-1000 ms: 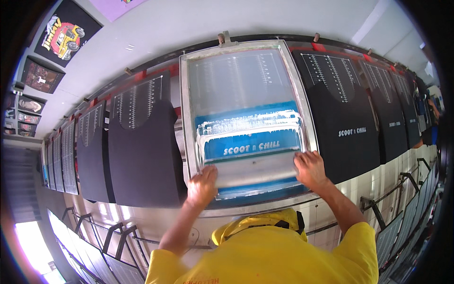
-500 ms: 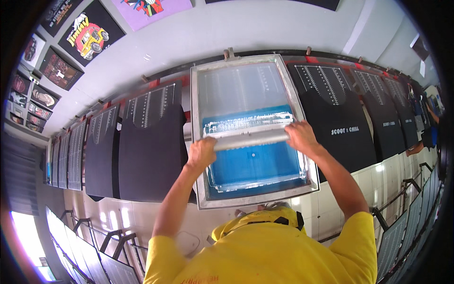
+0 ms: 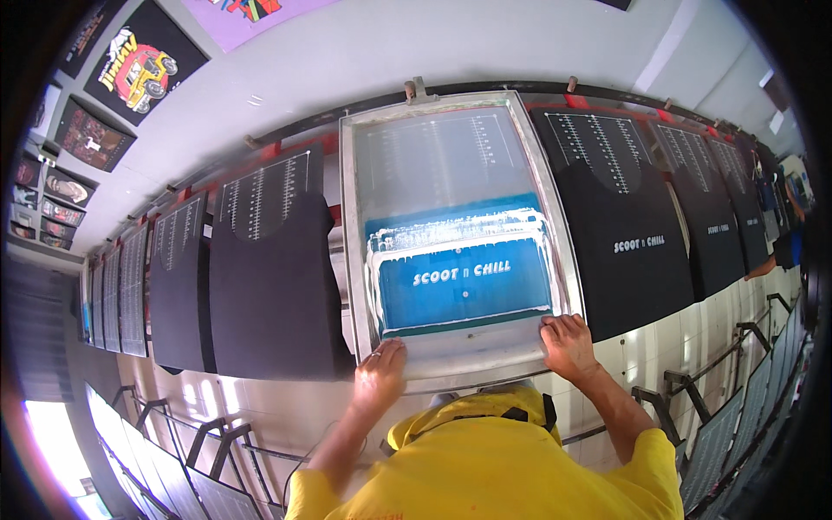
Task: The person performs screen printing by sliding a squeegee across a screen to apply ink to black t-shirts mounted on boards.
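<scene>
In front of me lies a screen printing frame (image 3: 347, 186) with grey metal sides and a mesh that is grey at the far end and blue nearer me. White lettering shows through the blue mesh (image 3: 416, 308), bordered by streaks of white ink (image 3: 451, 227). A wide, pale squeegee (image 3: 472, 342) crosses the near end of the frame. My left hand (image 3: 380, 374) closes round its left end, and my right hand (image 3: 568, 347) grips its right end. The squeegee's lower edge and whatever lies under the frame are hidden.
To the left, plain black shirts (image 3: 269, 295) lie on marked boards in a row. Black shirts with white lettering (image 3: 628, 269) lie to the right. A rail (image 3: 485, 87) runs behind the boards. Racks (image 3: 737, 407) stand at both lower sides. Another person's arm (image 3: 763, 267) shows far right.
Both hands have pulled the squeegee from the middle of the frame to its near end. White lettering on the blue mesh is now plain to see.
</scene>
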The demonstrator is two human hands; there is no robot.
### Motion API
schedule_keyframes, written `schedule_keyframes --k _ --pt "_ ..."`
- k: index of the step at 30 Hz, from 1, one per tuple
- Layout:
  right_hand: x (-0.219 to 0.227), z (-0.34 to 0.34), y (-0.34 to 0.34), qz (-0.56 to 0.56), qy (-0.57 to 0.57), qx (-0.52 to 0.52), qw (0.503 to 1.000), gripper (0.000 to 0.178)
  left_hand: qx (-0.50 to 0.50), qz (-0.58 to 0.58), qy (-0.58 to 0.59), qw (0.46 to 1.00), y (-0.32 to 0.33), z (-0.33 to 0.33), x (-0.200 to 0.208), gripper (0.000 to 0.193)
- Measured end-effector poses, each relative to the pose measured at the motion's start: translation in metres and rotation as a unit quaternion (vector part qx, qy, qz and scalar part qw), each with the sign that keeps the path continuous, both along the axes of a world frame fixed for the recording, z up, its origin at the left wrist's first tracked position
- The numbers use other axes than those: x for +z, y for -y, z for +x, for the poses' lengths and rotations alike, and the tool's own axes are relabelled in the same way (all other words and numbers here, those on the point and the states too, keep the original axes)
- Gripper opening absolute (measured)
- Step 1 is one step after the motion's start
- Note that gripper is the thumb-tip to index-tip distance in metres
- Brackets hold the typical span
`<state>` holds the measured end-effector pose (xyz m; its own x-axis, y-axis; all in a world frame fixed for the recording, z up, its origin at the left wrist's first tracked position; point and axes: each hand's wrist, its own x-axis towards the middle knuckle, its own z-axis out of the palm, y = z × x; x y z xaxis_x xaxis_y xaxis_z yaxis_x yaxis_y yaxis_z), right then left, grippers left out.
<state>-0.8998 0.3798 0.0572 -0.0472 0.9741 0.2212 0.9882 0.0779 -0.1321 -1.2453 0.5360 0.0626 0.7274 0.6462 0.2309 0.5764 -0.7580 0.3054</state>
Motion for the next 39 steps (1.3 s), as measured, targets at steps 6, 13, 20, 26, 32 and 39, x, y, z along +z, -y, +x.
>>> schedule_keyframes --k 6,13,20,26,32,39 --pt "-0.001 0.032 -0.07 0.003 0.018 0.012 1.0 0.015 -0.014 0.017 -0.016 1.0 -0.074 0.029 -0.001 0.032" --pt "0.016 0.06 -0.137 -0.039 0.01 0.001 0.999 0.022 -0.01 -0.024 -0.058 0.998 -0.144 0.056 0.006 0.035" --pt "0.013 0.062 -0.145 -0.031 0.021 -0.009 0.999 0.023 -0.005 -0.01 -0.071 0.997 -0.147 0.056 0.013 0.03" --pt "0.026 0.031 -0.058 0.004 0.016 -0.009 1.0 0.023 0.012 -0.026 -0.043 0.999 -0.057 0.025 0.029 0.028" --pt "0.017 0.005 -0.008 -0.018 0.0 0.004 1.0 0.021 0.026 -0.037 -0.061 0.997 -0.004 0.003 0.011 0.028" --pt "0.043 -0.018 -0.038 -0.009 -0.024 0.049 0.998 0.032 0.008 -0.055 -0.13 0.99 -0.024 0.009 0.018 0.028"
